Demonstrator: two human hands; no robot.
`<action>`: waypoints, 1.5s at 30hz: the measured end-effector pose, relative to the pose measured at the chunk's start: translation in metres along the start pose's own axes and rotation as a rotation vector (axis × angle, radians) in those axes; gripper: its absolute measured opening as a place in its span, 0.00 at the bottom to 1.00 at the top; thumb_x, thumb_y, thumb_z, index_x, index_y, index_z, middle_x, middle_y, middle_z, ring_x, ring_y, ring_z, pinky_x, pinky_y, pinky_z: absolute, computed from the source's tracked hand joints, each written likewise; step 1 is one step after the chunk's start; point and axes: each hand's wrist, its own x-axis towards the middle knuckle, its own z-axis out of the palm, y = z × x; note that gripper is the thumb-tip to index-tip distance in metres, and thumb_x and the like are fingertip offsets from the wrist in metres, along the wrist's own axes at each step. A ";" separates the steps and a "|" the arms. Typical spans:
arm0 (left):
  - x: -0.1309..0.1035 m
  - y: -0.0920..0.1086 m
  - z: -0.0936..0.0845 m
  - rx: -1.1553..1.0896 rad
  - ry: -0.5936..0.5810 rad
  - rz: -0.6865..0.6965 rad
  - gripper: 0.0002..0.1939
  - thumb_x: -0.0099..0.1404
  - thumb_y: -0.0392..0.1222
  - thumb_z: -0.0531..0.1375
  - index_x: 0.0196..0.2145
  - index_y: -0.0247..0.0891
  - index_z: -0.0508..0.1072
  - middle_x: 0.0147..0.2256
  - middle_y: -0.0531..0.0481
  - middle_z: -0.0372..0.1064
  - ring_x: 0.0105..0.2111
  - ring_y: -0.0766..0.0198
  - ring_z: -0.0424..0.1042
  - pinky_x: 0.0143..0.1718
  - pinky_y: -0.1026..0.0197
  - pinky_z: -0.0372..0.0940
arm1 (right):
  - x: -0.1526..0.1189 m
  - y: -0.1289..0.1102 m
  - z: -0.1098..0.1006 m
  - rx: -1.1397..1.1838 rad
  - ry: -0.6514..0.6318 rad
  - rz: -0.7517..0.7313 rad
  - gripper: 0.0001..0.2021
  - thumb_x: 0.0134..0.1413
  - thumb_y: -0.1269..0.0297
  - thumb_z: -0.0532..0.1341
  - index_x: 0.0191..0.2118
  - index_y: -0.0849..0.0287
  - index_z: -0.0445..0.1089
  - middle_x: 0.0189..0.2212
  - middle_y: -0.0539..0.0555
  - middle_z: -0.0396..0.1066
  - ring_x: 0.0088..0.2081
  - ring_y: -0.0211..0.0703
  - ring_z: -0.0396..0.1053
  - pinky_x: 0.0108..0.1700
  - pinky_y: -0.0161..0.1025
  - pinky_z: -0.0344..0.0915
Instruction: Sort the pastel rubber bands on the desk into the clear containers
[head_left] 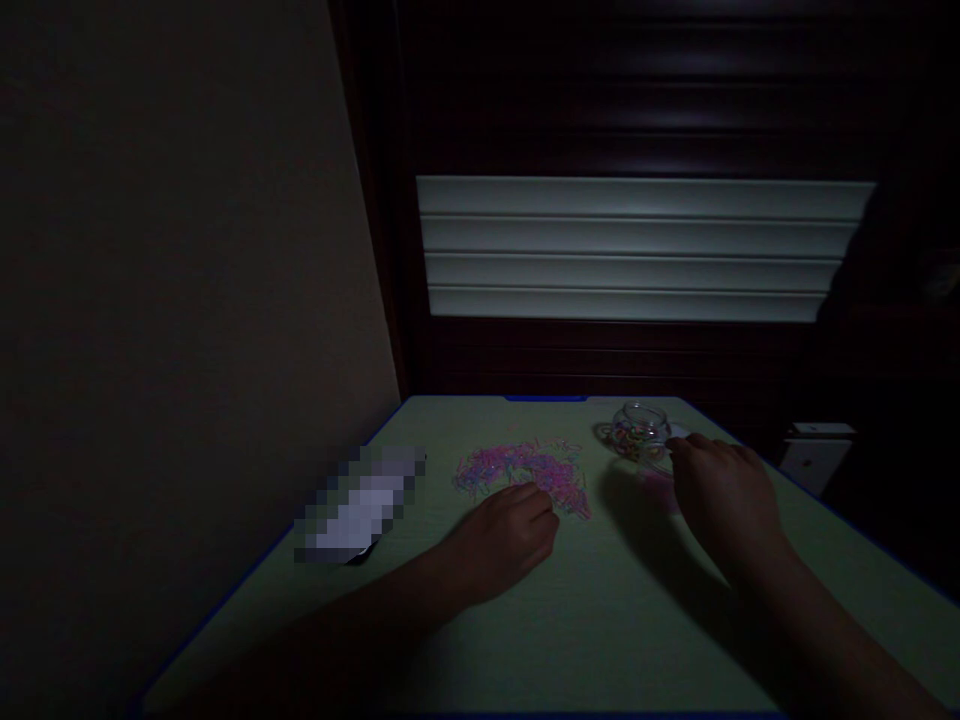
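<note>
My left hand (pixel 504 538) is closed with its fingers curled under, at the near edge of a loose pile of small pink, purple and blue rubber bands (pixel 551 470). What its fingertips hold, if anything, is hidden. Raised over the right side of the table, my right hand (pixel 726 498) has thumb and fingers pinched together. Anything in that pinch is too small and dark to name. Just left of its fingertips stands a clear glass jar (pixel 642 428), open at the top, with colourful small pieces inside. A pinkish patch (pixel 660 490) lies below the jar, partly behind my right hand.
The pale green table (pixel 600 640) has a blue edge. On its left side lies a flat, pixelated object (pixel 364 505). A wall (pixel 187 300) runs along the left, and dark slatted panels with a pale band (pixel 637 250) stand behind. White boxes (pixel 817 455) sit beyond the right edge.
</note>
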 end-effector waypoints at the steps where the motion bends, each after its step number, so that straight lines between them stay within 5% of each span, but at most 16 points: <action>1: 0.000 0.000 0.000 0.000 -0.001 0.000 0.09 0.68 0.35 0.49 0.32 0.34 0.66 0.32 0.49 0.62 0.33 0.63 0.61 0.37 0.60 0.60 | 0.000 0.000 0.000 0.002 -0.001 -0.003 0.12 0.53 0.76 0.51 0.36 0.63 0.71 0.33 0.59 0.72 0.35 0.51 0.70 0.38 0.45 0.56; 13: 0.001 0.001 -0.002 0.011 0.009 0.013 0.09 0.69 0.35 0.48 0.32 0.35 0.65 0.31 0.49 0.62 0.33 0.63 0.61 0.37 0.60 0.59 | -0.001 0.000 0.001 0.019 0.051 -0.041 0.08 0.51 0.74 0.54 0.34 0.63 0.70 0.31 0.59 0.71 0.33 0.50 0.69 0.37 0.44 0.56; 21: 0.001 -0.001 -0.003 0.013 0.001 -0.003 0.08 0.68 0.34 0.49 0.32 0.34 0.66 0.32 0.49 0.62 0.34 0.63 0.61 0.38 0.60 0.60 | 0.001 -0.015 0.007 0.184 0.161 -0.343 0.10 0.56 0.73 0.53 0.37 0.60 0.72 0.35 0.58 0.72 0.37 0.47 0.68 0.40 0.42 0.56; 30: -0.005 -0.025 -0.012 0.048 -0.049 -0.180 0.09 0.68 0.34 0.49 0.36 0.34 0.69 0.37 0.47 0.66 0.39 0.62 0.64 0.46 0.58 0.61 | -0.008 -0.036 0.004 0.472 -0.074 -0.631 0.10 0.59 0.70 0.53 0.32 0.60 0.71 0.28 0.53 0.69 0.29 0.37 0.64 0.32 0.35 0.54; 45: -0.010 -0.043 -0.015 0.053 -0.121 -0.358 0.13 0.68 0.32 0.47 0.40 0.32 0.70 0.39 0.44 0.67 0.40 0.61 0.65 0.44 0.59 0.62 | -0.008 -0.033 0.000 0.480 -0.148 -0.598 0.11 0.59 0.70 0.51 0.31 0.60 0.70 0.28 0.53 0.69 0.29 0.37 0.65 0.32 0.34 0.53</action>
